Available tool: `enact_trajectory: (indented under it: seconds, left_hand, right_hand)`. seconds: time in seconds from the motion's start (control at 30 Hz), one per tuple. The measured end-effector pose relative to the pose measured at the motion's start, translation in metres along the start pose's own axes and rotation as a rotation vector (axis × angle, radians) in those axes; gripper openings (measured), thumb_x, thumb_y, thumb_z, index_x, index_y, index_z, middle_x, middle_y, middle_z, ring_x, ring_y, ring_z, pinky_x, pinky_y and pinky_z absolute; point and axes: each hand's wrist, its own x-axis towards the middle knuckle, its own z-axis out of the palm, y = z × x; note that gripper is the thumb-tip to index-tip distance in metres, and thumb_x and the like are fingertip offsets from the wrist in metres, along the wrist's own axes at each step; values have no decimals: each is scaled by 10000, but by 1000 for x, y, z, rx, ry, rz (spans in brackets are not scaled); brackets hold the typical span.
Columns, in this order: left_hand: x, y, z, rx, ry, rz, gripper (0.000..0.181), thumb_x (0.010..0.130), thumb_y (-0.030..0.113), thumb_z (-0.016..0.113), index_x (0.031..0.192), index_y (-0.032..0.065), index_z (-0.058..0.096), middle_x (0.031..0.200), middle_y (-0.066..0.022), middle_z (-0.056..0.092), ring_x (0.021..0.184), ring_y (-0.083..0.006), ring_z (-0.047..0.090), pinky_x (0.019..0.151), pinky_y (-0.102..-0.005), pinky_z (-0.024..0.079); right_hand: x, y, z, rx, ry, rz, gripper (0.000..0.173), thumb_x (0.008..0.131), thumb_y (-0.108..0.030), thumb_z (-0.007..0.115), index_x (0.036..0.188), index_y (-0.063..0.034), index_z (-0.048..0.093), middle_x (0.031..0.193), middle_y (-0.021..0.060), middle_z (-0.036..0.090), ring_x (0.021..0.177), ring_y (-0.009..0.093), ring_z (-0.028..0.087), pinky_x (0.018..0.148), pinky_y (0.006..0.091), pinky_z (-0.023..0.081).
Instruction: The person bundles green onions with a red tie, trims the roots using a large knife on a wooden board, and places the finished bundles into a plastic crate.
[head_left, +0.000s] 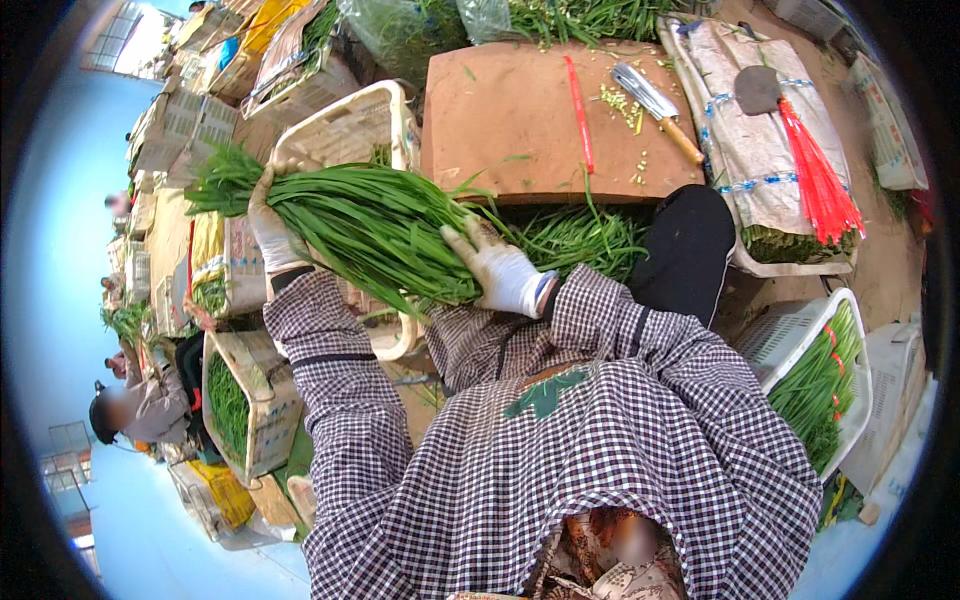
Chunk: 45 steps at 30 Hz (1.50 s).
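Observation:
A large bunch of green garlic chives (375, 225) lies across both my hands, in front of my checked smock. My left hand (274, 221), in a white glove, grips it near its feathery left end. At the other end my right hand (499, 266), gloved too, holds the leaves with its fingers spread along the side. Just beyond the bunch is a brown board (502, 112), carrying a red tie strip (580, 116) and a cleaver (645, 91) with a wooden handle. Small cut pieces (622, 105) are scattered around the blade. More loose chives (577, 244) lie under the board's near edge.
A white plastic crate (401, 112) stands behind my left hand. At right, a cloth-covered crate (780, 161) bears red tie strips (810, 176) and a dark round plate (757, 90). Tied bunches fill another crate (855, 375). A co-worker (154, 409) sits at far left.

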Motion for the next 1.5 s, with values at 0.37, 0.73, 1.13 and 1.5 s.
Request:
enact_trajectory:
  seconds: [0.37, 0.73, 1.13, 1.5]
  left_hand:
    - [37, 54, -155, 20, -12, -44, 211, 967, 226, 511, 896, 51, 606, 809, -78, 655, 728, -242, 646, 716, -408, 545]
    - [100, 40, -48, 78, 37, -136, 153, 904, 170, 598, 900, 19, 622, 781, -113, 662, 666, -279, 646, 650, -416, 563]
    - [84, 103, 1, 183, 67, 129, 439, 905, 305, 498, 1157, -47, 572, 1068, -243, 615, 923, -369, 636, 843, -518, 529]
    - [1, 164, 85, 373, 121, 766, 200, 894, 237, 642, 818, 52, 645, 692, -30, 600, 604, -151, 580, 619, -307, 525]
  right_hand:
    - [-24, -47, -85, -272, 91, -375, 324, 780, -148, 610, 1067, -6, 563, 666, 129, 634, 632, 302, 656, 520, 420, 500]
    - [-77, -26, -103, -295, 277, -317, 392, 792, -93, 538, 1151, 64, 523, 566, 105, 603, 498, 255, 631, 439, 380, 479]
    - [-141, 64, -96, -76, 310, -92, 380, 723, -68, 615, 1103, -62, 622, 628, 163, 595, 566, 352, 606, 521, 423, 490]
    - [34, 37, -6, 123, 368, -205, 707, 854, -338, 650, 1403, -3, 354, 1263, 194, 574, 1095, 354, 586, 910, 420, 485]
